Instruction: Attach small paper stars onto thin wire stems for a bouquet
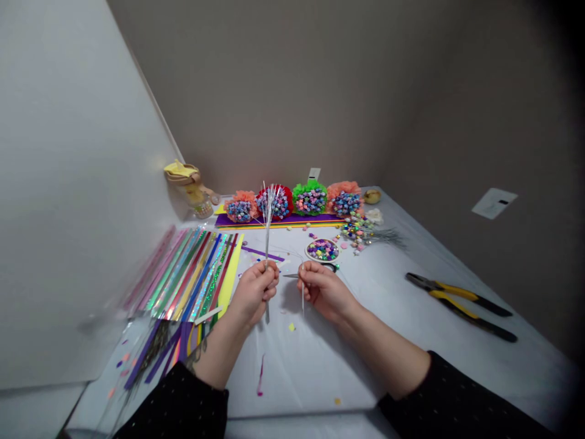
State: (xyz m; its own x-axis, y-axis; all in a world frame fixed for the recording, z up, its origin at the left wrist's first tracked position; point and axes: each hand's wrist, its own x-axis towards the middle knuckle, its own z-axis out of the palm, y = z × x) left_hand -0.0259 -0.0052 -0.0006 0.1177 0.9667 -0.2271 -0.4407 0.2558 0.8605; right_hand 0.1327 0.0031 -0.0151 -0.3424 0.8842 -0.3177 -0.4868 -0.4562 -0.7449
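Over the white bench [292, 372], my left hand [253, 291] is closed round a silvery wire bundle [267, 241] and my right hand [324, 289] pinches one thin pale strand [303, 303]; four ruffled star-filled bunches [311, 199] look done, colourful loose stars [322, 249] aren't used yet.

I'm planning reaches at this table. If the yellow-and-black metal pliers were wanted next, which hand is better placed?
Right, I'd judge. The right hand is nearer the pliers and holds just one thin pale strand; the left hand is farther off, gripping a bundle of thin silvery strands.
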